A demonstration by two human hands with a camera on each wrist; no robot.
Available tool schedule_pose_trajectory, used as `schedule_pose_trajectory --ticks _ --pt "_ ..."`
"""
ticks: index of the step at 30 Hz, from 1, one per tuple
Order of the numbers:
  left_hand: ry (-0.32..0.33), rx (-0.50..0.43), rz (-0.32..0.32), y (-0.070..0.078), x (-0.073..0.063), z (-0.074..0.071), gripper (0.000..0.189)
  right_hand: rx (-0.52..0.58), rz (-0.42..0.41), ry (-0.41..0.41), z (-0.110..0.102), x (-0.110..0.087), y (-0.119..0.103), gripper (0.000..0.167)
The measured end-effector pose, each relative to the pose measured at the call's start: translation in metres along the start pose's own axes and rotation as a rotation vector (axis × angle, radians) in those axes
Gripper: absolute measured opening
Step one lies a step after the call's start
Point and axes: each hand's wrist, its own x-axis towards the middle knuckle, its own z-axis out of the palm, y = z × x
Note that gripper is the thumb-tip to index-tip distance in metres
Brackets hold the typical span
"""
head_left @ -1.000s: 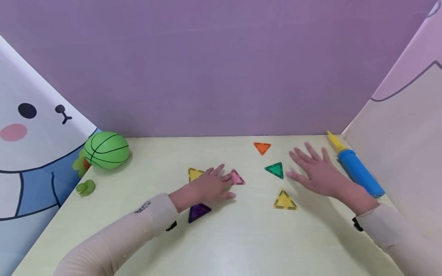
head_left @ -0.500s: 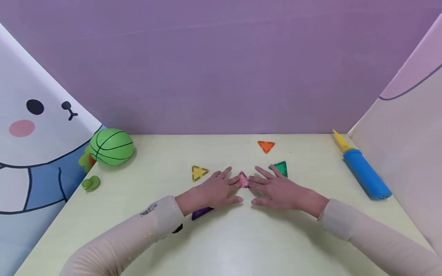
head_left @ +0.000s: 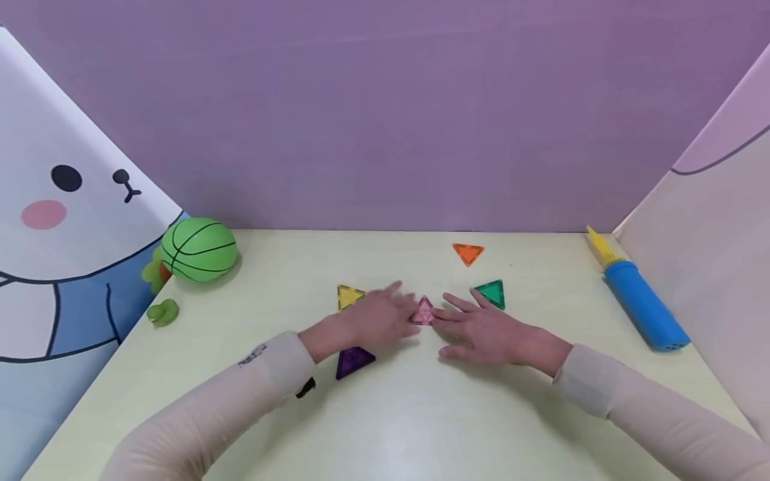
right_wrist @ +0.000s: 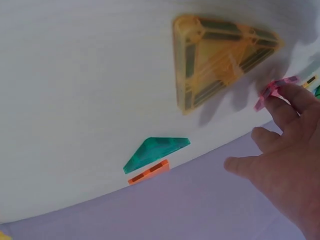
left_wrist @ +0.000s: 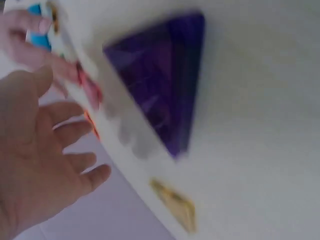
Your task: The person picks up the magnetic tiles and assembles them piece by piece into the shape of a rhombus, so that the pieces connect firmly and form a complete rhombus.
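A pink triangular magnetic tile (head_left: 424, 311) lies on the table between my two hands. My right hand (head_left: 487, 331) touches it with straight fingertips, as the right wrist view confirms. My left hand (head_left: 381, 317) hovers just left of that tile, fingers loosely bent and holding nothing; the left wrist view shows its bare palm. Beside the left hand lie a yellow triangle (head_left: 350, 296) and a purple triangle (head_left: 355, 361). A green triangle (head_left: 492, 294) sits just beyond the right hand. Another yellow triangle (right_wrist: 225, 57) is hidden by that hand in the head view.
An orange triangle (head_left: 468, 253) lies farther back. A green ball (head_left: 199, 250) and a small green toy (head_left: 162, 312) stand at the left. Along the right side lies a blue hand pump (head_left: 645, 304) with a yellow nozzle. A purple wall (head_left: 385, 133) closes the back of the table.
My right hand has come left from near the pump to the pink tile. The left hand has drawn slightly back from it. The head view has shifted a little.
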Motion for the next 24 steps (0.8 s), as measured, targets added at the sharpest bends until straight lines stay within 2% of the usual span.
schedule_pose_trajectory --ticks 2,5,7,10,13,16,21,24 --pt "0.087 -0.054 -0.079 -0.016 -0.004 -0.005 0.049 0.013 0.001 -0.006 -0.001 0.000 0.000 0.065" --pt "0.155 -0.242 -0.313 -0.043 -0.016 -0.014 0.048 0.022 0.006 -0.022 -0.003 0.000 0.000 0.065" --pt "0.137 -0.318 -0.423 -0.059 -0.023 -0.017 0.046 0.022 0.010 -0.031 -0.004 0.001 0.000 0.065" --pt "0.024 -0.390 -0.535 -0.076 -0.032 -0.015 0.052 0.012 0.015 -0.043 -0.003 0.001 0.000 0.066" --pt "-0.094 -0.420 -0.582 -0.084 -0.035 -0.010 0.058 0.001 0.017 -0.051 -0.003 0.001 -0.001 0.066" --pt "-0.152 -0.421 -0.595 -0.082 -0.035 -0.006 0.067 -0.003 0.017 -0.056 -0.003 0.002 -0.001 0.067" --pt "-0.137 -0.403 -0.545 -0.081 -0.030 0.001 0.073 0.000 0.017 -0.060 -0.006 0.001 -0.003 0.068" --pt "-0.134 -0.409 -0.517 -0.084 -0.027 0.002 0.067 0.000 0.015 -0.059 -0.006 0.001 -0.004 0.069"
